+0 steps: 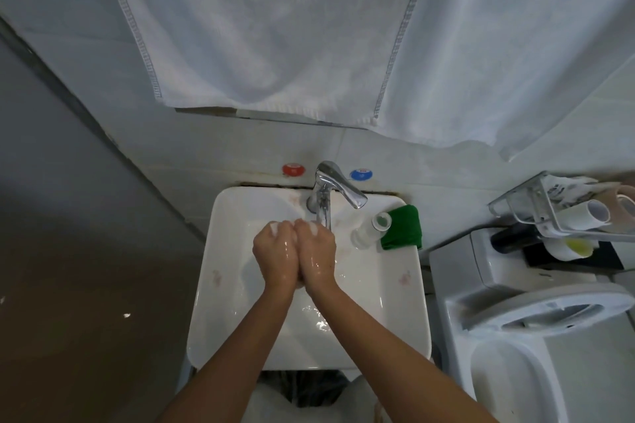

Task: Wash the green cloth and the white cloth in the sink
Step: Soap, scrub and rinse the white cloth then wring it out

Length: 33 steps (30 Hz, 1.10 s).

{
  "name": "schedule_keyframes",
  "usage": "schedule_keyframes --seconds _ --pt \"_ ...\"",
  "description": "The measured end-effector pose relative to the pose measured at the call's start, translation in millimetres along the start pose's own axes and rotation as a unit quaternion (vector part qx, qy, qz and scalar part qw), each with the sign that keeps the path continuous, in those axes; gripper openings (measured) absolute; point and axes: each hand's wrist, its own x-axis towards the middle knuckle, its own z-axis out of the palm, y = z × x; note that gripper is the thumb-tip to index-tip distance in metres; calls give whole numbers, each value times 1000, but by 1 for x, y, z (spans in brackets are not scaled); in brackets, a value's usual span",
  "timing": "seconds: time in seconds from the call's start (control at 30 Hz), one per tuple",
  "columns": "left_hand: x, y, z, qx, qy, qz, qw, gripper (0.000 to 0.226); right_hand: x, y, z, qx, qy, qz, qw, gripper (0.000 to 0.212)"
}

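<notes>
Over sink, under tap: left hand and right hand pressed together, apparently squeezing white cloth. Risk: splashing could nudge green cloth off rim.

Glossy ceramic sink, shiny metal tap

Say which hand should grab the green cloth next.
Right, probably. The green cloth lies folded on the sink's right rim beside a clear bottle, nearer the right hand. The left hand would cross over.
</notes>
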Motion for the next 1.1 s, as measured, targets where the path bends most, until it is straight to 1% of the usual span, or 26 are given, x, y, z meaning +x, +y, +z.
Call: schedule_keyframes --seconds 0.03,0.07,0.13,0.17,0.2,0.23,0.3,0.37,0.43,0.5,0.57,0.63,0.7,0.77,0.8,0.83,0.9,0.93,1.0,1.03,1.1 --pt "3 2 -1 -24 11 -17 1000 20 -6 -6 -2 -1 -28 23 999 19" --pt "6 7 -1 -52 25 -37 998 20 -9 -8 -4 -17 -49 1 999 26" --pt "12 19 -3 -97 39 -74 992 22 -15 -13 -3 -25 -79 -84 993 51" --pt "14 23 -4 -105 39 -82 990 23 -18 -16 -4 -34 -88 -126 988 58" --pt "15 27 -4 -102 36 -85 990 23 -17 -15 -3 -49 -89 -157 982 60" --pt "16 30 -5 -99 33 -83 991 24 -17 -14 -4 -63 -91 -184 977 57" --pt "12 37 -7 -101 26 -88 991 23 -19 -16 -4 -67 -81 -208 973 48" --pt "7 44 -8 -121 2 -102 987 22 -21 -22 -1 -34 -60 -198 978 43" --pt "5 51 -10 -137 -36 -106 984 23 -21 -30 1 -4 -41 -173 984 47" --pt "8 57 -15 -129 -79 -76 986 21 -16 -36 -2 33 -43 -144 988 47" --pt "13 63 -22 -87 -122 -8 989 19 -11 -46 -6 45 -51 -138 988 34" --pt "14 70 -29 -26 -156 93 983 22 -11 -55 -9 34 -54 -159 985 24" --pt "12 76 -32 27 -161 194 967 20 -11 -62 -7 21 -39 -190 981 21" --pt "7 77 -30 69 -147 259 952 15 -12 -70 -5 38 -23 -210 977 16" --pt "2 78 -28 81 -134 267 951 11 -13 -76 -4 51 -20 -204 977 13" --pt "-3 79 -25 83 -118 264 954 10 -12 -79 -2 71 -26 -191 979 16" --pt "-12 82 -21 53 -86 244 964 18 -12 -83 2 109 -43 -149 982 28" --pt "-16 83 -19 33 -72 228 970 22 -11 -82 4 103 -47 -142 983 30" --pt "-16 81 -13 8 -49 191 980 26 -6 -75 6 99 -45 -114 988 26" --pt "-13 78 -11 2 -36 175 984 28 -5 -74 5 80 -52 -103 990 22" --pt "-9 68 -7 0 -14 148 989 32 -1 -67 4 54 -63 -91 992 23"
